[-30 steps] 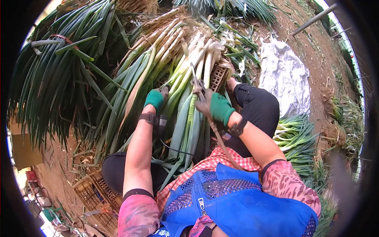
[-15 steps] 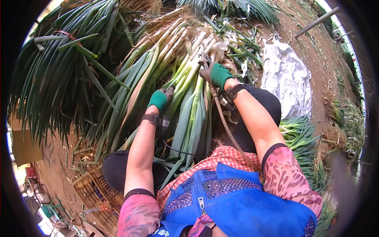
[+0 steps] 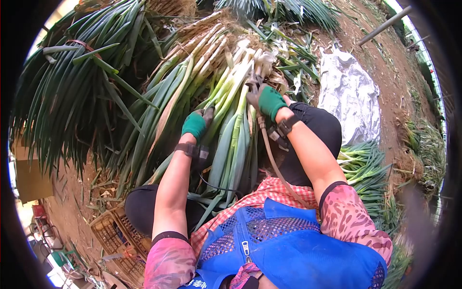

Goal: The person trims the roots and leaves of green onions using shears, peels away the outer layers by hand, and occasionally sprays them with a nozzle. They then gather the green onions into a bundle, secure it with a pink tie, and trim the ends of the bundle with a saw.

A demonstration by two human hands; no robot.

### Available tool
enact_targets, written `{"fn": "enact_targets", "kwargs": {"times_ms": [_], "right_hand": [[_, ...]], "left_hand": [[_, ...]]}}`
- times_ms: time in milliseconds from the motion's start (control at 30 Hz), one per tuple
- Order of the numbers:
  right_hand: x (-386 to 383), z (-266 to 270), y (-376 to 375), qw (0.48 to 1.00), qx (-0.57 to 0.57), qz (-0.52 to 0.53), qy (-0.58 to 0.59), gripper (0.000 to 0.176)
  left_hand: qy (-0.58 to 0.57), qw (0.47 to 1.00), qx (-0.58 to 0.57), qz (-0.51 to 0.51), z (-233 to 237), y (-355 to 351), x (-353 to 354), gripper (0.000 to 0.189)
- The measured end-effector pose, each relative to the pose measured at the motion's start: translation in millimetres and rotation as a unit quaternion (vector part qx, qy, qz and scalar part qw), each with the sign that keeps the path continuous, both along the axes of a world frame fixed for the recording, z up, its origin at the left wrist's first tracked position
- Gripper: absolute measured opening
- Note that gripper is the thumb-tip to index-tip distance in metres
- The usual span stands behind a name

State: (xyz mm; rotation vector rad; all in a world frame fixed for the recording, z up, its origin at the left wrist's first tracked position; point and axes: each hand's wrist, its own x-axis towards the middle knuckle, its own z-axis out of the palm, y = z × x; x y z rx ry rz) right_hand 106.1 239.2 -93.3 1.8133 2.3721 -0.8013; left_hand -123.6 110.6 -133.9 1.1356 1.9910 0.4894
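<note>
My left hand [image 3: 196, 123], in a green and dark grey glove, is closed around the stalks of some large green onions [image 3: 224, 98]. Their white ends point away from me, and their leaves hang down toward my lap. My right hand [image 3: 269, 101], gloved the same way, grips a metal air blow gun [image 3: 253, 81] just right of those stalks. From its handle a brown hose [image 3: 267, 144] runs down past my knee. Unpeeled green onions [image 3: 202, 53] with brownish roots lie beyond my left hand. Pale peeled skins [image 3: 276, 60] are heaped past the blow gun.
A thick tied bundle of green onions [image 3: 57, 101] rises at the left. A crumpled white sack [image 3: 347, 96] lies on the dirt at the right, above cleaned green onions [image 3: 363, 168]. A brown plastic crate [image 3: 108, 231] stands at lower left. A grey pole [image 3: 385, 25] juts in at upper right.
My right hand has drawn back slightly toward me and to the right with the blow gun. My left hand has shifted a little to the right, still gripping the stalks.
</note>
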Motion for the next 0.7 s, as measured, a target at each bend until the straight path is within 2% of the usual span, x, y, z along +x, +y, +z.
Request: {"fn": "enact_targets", "kwargs": {"times_ms": [33, 133, 233, 267, 300, 400, 433, 467, 500, 533, 567, 600, 667, 700], "right_hand": [[-5, 16, 0, 0.999, -0.017, -0.044, 0.004, 0.050], [-14, 50, -16, 0.999, -0.028, -0.016, -0.010, 0.050], [-7, 24, -16, 0.998, 0.008, 0.056, -0.011, 0.050], [-4, 18, -15, 1.000, -0.016, 0.022, -0.007, 0.051], [-8, 34, -21, 0.999, -0.039, -0.013, -0.004, 0.052], [8, -11, -35, 0.990, -0.009, 0.139, 0.004, 0.050], [3, 44, -61, 0.995, -0.056, 0.080, 0.034, 0.049], [5, 49, -72, 0.995, -0.068, 0.068, 0.042, 0.049], [8, 52, -80, 0.994, -0.073, 0.066, 0.042, 0.051], [13, 56, -88, 0.994, -0.079, 0.065, 0.043, 0.052], [17, 61, -96, 0.993, -0.089, 0.060, 0.045, 0.051], [21, 66, -102, 0.993, -0.097, 0.054, 0.047, 0.049], [32, 63, -110, 0.994, -0.090, 0.045, 0.045, 0.049], [37, 49, -112, 0.995, -0.076, 0.042, 0.041, 0.050]], "left_hand": [[0.015, 1.000, 0.002, 0.000, 3, -1, 3, 0.063], [0.037, 0.999, 0.004, 0.002, 6, -3, 6, 0.062], [0.050, 0.999, 0.000, -0.010, 8, -4, 8, 0.060], [0.053, 0.998, 0.004, -0.018, 10, -4, 8, 0.059], [0.056, 0.998, 0.008, -0.027, 12, -4, 7, 0.058], [0.155, 0.982, -0.018, -0.104, 28, 1, -11, 0.056], [0.177, 0.981, 0.007, -0.079, 45, 2, -13, 0.052], [0.146, 0.988, 0.058, 0.006, 47, 7, -21, 0.047], [0.253, 0.958, 0.132, 0.000, 44, 14, -36, 0.049], [0.412, 0.896, 0.162, 0.020, 56, 9, -39, 0.062], [0.499, 0.850, 0.164, 0.033, 57, 6, -49, 0.076], [0.473, 0.878, 0.061, 0.039, 61, 2, -59, 0.080], [0.459, 0.887, 0.034, 0.034, 36, -6, -88, 0.072], [0.426, 0.904, 0.022, 0.038, 41, -3, -94, 0.068]]}}
